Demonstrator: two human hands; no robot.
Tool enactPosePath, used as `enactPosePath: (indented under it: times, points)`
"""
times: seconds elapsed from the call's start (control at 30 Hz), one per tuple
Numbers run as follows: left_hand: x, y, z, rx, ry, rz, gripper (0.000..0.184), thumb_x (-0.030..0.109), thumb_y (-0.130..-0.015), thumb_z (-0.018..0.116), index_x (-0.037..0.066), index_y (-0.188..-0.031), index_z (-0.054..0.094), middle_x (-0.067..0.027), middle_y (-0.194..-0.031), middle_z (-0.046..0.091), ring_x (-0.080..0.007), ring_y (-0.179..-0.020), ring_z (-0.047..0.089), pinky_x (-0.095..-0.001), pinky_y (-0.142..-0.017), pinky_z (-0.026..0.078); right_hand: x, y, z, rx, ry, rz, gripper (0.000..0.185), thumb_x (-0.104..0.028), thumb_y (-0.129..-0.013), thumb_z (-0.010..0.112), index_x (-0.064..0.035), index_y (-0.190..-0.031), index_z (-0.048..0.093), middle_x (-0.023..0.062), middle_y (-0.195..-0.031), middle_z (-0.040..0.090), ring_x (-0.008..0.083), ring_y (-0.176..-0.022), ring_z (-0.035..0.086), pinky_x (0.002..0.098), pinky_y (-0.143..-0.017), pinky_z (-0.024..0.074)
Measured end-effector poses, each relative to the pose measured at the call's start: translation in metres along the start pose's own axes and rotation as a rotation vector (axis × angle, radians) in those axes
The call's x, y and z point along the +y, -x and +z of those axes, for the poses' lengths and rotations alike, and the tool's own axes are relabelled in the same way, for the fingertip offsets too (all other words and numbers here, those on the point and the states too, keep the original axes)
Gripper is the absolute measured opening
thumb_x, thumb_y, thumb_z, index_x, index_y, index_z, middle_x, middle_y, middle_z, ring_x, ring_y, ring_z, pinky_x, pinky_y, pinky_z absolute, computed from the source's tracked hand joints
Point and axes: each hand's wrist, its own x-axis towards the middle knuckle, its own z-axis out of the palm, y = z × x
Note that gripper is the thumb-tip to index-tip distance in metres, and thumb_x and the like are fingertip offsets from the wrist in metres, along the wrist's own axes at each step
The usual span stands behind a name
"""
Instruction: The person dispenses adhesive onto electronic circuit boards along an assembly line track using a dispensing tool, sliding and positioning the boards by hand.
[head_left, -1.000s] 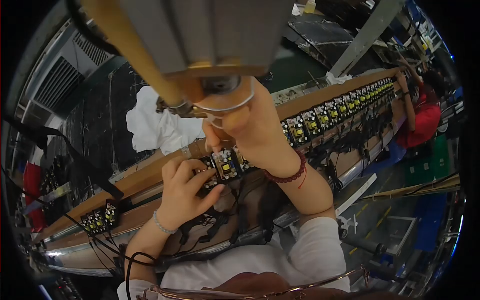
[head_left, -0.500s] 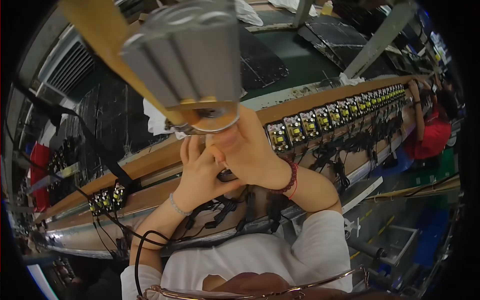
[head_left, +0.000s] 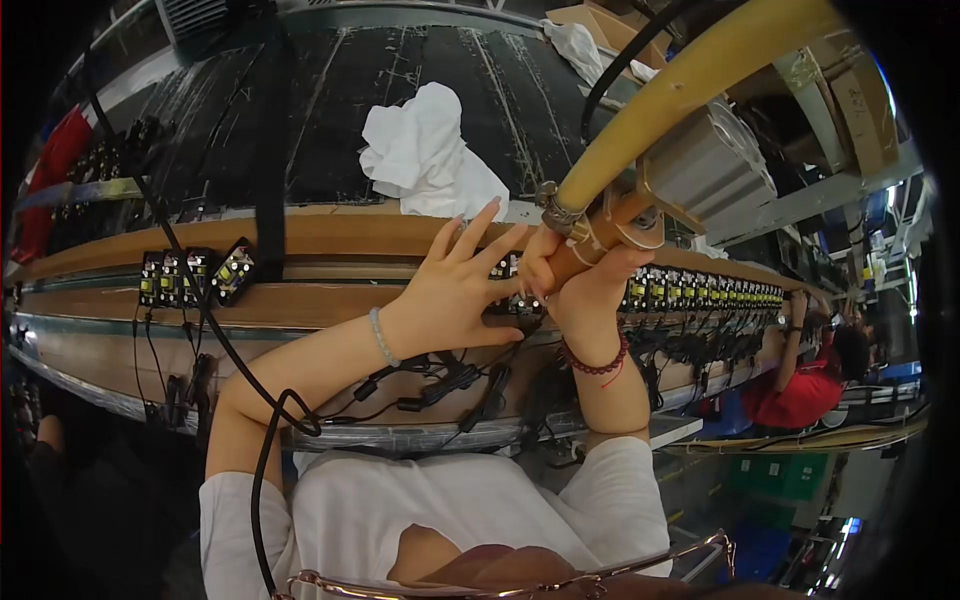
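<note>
At near edge, white shirt is seen, w/ black cable looped in front of L forearm. Beyond it, black leads are strung along bench front, below the hands.

L hand, w/ pale bead bracelet at wrist, is spread wide, palm down; no hold is seen. Its index & thumb are set at the boards btwn the hands, partly covered; contact can't be told. R hand, w/ dark red bead bracelet, is closed round orange-brown handle of tool; grey ribbed housing is carried above R hand, to its R, & thick yellow tube is clamped on near handle. Tool's lower tip can't be made out.

Boards are ranged in brown channel: long row to R of R hand, small group well apart at L, its R-most board tilted.

Just behind channel, white cloth is left crumpled on scuffed black mat. Far L, red bin is seen. Far R, by row's end, co-worker in red is placed, one arm raised to channel.
</note>
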Motion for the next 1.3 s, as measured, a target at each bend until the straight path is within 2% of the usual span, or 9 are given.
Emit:
enactPosePath:
  times: [0.17, 0.4, 0.43, 0.47, 0.6, 0.8, 1.1, 1.23, 1.3]
  points:
    - [-0.002, -0.001, 0.002, 0.004, 0.021, 0.014, 0.045, 0.048, -0.066, 0.070, 0.016, -0.098, 0.069, -0.0139, -0.139, 0.034, -0.0391, -0.134, 0.016, -0.0555, -0.103, 0.019, 0.002, -0.005, -0.002, 0.004, -0.016, -0.006, 0.092, -0.091, -0.057, 0.023, -0.0037, -0.076, 0.043, 0.0017, -0.047, 0.037, 0.0126, -0.039, 0.037, 0.0247, -0.039, 0.0321]
    - [-0.005, 0.002, -0.016, 0.030, 0.089, 0.032, 0.057, 0.047, -0.066, 0.070, 0.015, -0.112, 0.062, -0.0159, -0.139, 0.033, -0.0372, -0.134, 0.016, -0.0543, -0.104, 0.018, 0.000, -0.006, -0.002, 0.012, -0.025, -0.022, 0.103, -0.090, -0.060, 0.024, 0.0021, -0.101, 0.047, 0.0000, -0.047, 0.037, 0.0112, -0.038, 0.036, 0.0237, -0.037, 0.0304]
    - [-0.004, 0.002, -0.027, -0.009, 0.002, 0.064, 0.061, 0.047, -0.065, 0.071, 0.015, -0.115, 0.060, -0.0161, -0.139, 0.033, -0.0361, -0.135, 0.017, -0.0533, -0.105, 0.018, -0.003, -0.007, -0.004, -0.002, -0.013, -0.032, 0.106, -0.090, -0.060, 0.024, 0.0028, -0.106, 0.046, -0.0003, -0.047, 0.037, 0.0107, -0.037, 0.036, 0.0232, -0.037, 0.0306]
    - [-0.005, 0.004, -0.034, -0.050, -0.085, 0.092, 0.065, 0.047, -0.064, 0.071, 0.014, -0.118, 0.058, -0.0163, -0.140, 0.033, -0.0349, -0.135, 0.017, -0.0522, -0.105, 0.018, -0.003, -0.005, -0.010, -0.070, -0.062, -0.067, 0.097, -0.084, -0.067, 0.025, 0.0007, -0.109, 0.044, -0.0001, -0.051, 0.039, 0.0090, -0.042, 0.038, 0.0212, -0.041, 0.0331]
    - [-0.016, 0.018, -0.032, -0.128, -0.155, 0.082, 0.069, 0.049, -0.060, 0.074, 0.015, -0.117, 0.058, -0.0134, -0.142, 0.031, -0.0341, -0.136, 0.017, -0.0528, -0.104, 0.020, -0.021, -0.013, -0.008, -0.013, -0.042, -0.061, 0.101, -0.090, -0.060, 0.021, 0.0010, -0.094, 0.047, -0.0010, -0.044, 0.034, 0.0097, -0.034, 0.032, 0.0232, -0.034, 0.0303]
    - [-0.021, 0.026, -0.025, -0.037, -0.035, 0.036, 0.070, 0.046, -0.058, 0.076, 0.017, -0.119, 0.057, -0.0128, -0.142, 0.031, -0.0371, -0.135, 0.017, -0.0537, -0.104, 0.020, -0.018, -0.013, -0.001, 0.023, -0.172, -0.080, 0.101, -0.092, -0.057, 0.018, -0.0012, -0.089, 0.049, -0.0015, -0.043, 0.034, 0.0099, -0.033, 0.030, 0.0239, -0.033, 0.0293]
    - [-0.025, 0.025, -0.021, 0.010, -0.019, 0.034, 0.060, 0.044, -0.061, 0.075, 0.017, -0.113, 0.062, -0.0130, -0.140, 0.034, -0.0375, -0.134, 0.018, -0.0540, -0.103, 0.021, -0.030, -0.014, -0.016, 0.054, 0.061, -0.048, 0.101, -0.091, -0.060, 0.016, -0.0003, -0.089, 0.048, -0.0011, -0.042, 0.033, 0.0102, -0.032, 0.029, 0.0233, -0.032, 0.0264]
    - [-0.026, 0.025, -0.018, 0.020, 0.000, 0.019, 0.058, 0.044, -0.062, 0.075, 0.019, -0.113, 0.062, -0.0132, -0.138, 0.036, -0.0378, -0.133, 0.019, -0.0539, -0.103, 0.021, -0.034, -0.013, -0.019, 0.081, 0.049, -0.062, 0.100, -0.091, -0.059, 0.017, -0.0008, -0.089, 0.048, -0.0008, -0.042, 0.033, 0.0102, -0.032, 0.029, 0.0238, -0.033, 0.0273]
    - [-0.025, 0.025, -0.017, 0.017, -0.002, 0.009, 0.057, 0.044, -0.062, 0.075, 0.019, -0.113, 0.062, -0.0133, -0.138, 0.036, -0.0379, -0.133, 0.019, -0.0538, -0.103, 0.020, -0.033, -0.012, -0.020, 0.071, -0.049, -0.075, 0.103, -0.091, -0.059, 0.017, -0.0013, -0.095, 0.051, -0.0004, -0.042, 0.033, 0.0108, -0.033, 0.030, 0.0252, -0.034, 0.0284]
